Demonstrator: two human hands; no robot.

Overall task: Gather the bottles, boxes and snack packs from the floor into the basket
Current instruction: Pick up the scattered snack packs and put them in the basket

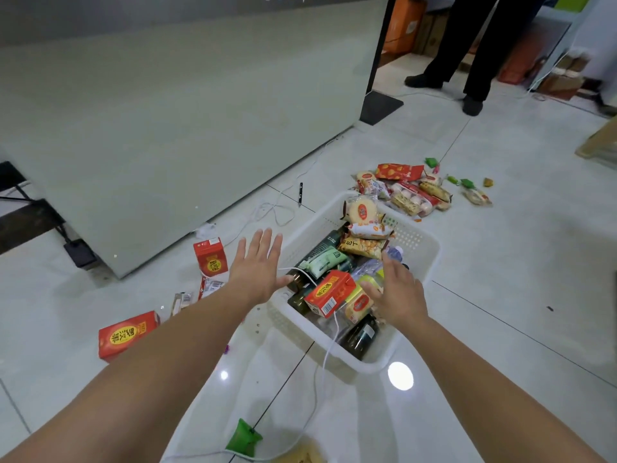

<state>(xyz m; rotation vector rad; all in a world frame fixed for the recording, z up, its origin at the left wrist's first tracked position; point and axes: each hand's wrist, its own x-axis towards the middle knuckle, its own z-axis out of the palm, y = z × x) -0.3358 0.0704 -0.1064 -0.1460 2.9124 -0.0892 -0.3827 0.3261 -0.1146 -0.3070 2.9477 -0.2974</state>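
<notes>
The white basket [417, 259] stands on the tiled floor [500, 295], already loaded with dark bottles, a green tube, snack packs and one red box [330, 292] lying on top near its front left corner. Both hands hover over the basket with nothing in them. The left hand [258, 267] is spread flat, fingers extended, above the left rim; its grip is empty. The right hand [399, 292] is also spread, palm down, above the load on the right side; its grip holds nothing.

Judged step: between pick-ups, with no item in hand.

Items remaining on the floor:
- an upright red box [210, 257] just left of the basket;
- a larger red box [127, 334] lying on its side, nearer the camera;
- a heap of snack packs [410, 192] just beyond the far rim;
- a green pack [243, 441] near the bottom edge.

Next move, as a judgement: the left hand is nearest the upright red box, so it should swing left, descend and close around the carton's sides. A white cable [320, 372] trails over the front rim and may snag.
</notes>
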